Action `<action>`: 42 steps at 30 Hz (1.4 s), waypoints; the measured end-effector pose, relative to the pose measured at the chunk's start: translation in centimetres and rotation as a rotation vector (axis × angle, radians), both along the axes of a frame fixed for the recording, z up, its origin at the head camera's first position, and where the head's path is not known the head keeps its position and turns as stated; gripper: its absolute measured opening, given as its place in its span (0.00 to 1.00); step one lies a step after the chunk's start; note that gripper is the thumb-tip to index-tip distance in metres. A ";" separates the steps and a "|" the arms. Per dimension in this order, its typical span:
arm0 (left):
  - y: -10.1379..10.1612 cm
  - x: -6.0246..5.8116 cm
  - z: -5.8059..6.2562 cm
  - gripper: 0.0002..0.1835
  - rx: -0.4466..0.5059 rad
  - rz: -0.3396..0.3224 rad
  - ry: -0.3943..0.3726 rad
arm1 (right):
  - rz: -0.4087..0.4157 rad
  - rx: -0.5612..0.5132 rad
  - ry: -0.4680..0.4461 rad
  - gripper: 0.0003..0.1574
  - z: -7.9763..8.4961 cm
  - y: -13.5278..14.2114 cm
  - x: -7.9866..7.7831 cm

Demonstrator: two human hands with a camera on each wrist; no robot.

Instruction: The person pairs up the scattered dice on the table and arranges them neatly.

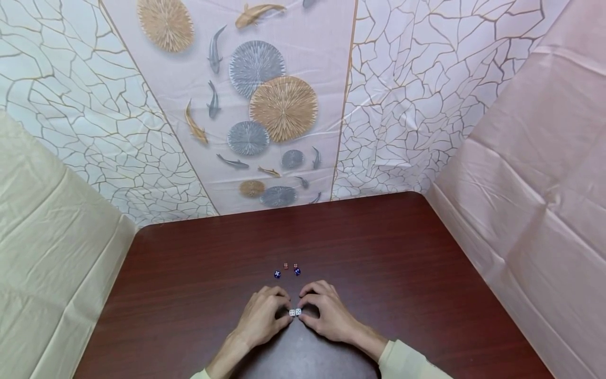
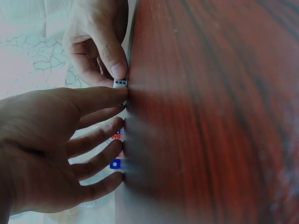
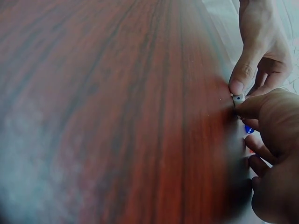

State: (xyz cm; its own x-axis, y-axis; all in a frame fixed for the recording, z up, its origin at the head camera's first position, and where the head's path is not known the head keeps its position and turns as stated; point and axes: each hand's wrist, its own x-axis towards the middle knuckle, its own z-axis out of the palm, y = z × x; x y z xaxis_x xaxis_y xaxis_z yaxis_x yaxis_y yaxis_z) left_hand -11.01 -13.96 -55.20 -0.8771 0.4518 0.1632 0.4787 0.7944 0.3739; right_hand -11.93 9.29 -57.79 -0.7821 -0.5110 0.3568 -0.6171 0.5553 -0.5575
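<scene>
Two white dice, a left one [image 1: 292,312] and a right one [image 1: 298,311], sit side by side on the table in the head view. My left hand [image 1: 260,317] pinches the left white die between thumb and forefinger. From the other side, my right hand [image 1: 331,314] pinches the right white die the same way. In the left wrist view the left thumb covers part of the white dice [image 2: 120,83], and the other fingertips of the left hand [image 2: 51,140] reach down at the tabletop. One white die [image 3: 238,99] shows between both thumbs in the right wrist view.
Just beyond the hands lie two blue dice, one at left [image 1: 277,274] and one at right [image 1: 297,272]. Two small red dice, left [image 1: 286,266] and right [image 1: 295,266], lie behind them. Patterned cloth [image 1: 284,173] hangs behind the dark wood table [image 1: 189,273].
</scene>
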 end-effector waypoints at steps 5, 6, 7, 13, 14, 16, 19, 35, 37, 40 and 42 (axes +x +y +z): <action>0.0 0.1 -0.1 0.05 0.000 -0.002 0.002 | 0.000 0.002 -0.003 0.12 -0.2 0.0 0.1; 0.0 0.1 -0.1 0.05 0.000 -0.002 0.002 | 0.000 0.002 -0.002 0.12 -0.2 -0.1 0.1; 0.0 0.1 -0.1 0.05 0.000 -0.002 0.000 | 0.000 0.001 0.001 0.12 -0.3 -0.1 0.1; 0.0 0.1 -0.1 0.05 0.003 0.000 0.004 | -0.004 -0.002 0.018 0.12 -0.3 -0.2 0.1; 0.0 0.1 -0.1 0.05 0.004 0.000 0.006 | -0.005 -0.001 0.017 0.12 -0.3 -0.2 0.2; 0.0 0.1 -0.1 0.05 0.003 0.000 0.008 | -0.007 0.002 0.015 0.11 -0.3 -0.2 0.2; 0.0 0.1 -0.1 0.05 0.003 0.001 0.004 | -0.009 0.003 0.015 0.11 -0.2 -0.2 0.2; 0.1 0.2 0.1 0.06 0.001 0.011 -0.003 | -0.004 0.024 0.028 0.11 -0.2 -0.1 0.1; 0.1 0.2 0.2 0.06 0.000 0.010 0.004 | -0.003 0.023 0.027 0.11 -0.2 -0.1 0.1; 0.1 0.3 0.2 0.08 0.001 0.009 0.015 | -0.002 0.021 0.028 0.12 -0.2 -0.2 0.1; 0.1 0.3 0.3 0.09 0.001 0.009 0.016 | -0.001 0.021 0.027 0.12 -0.2 -0.2 0.0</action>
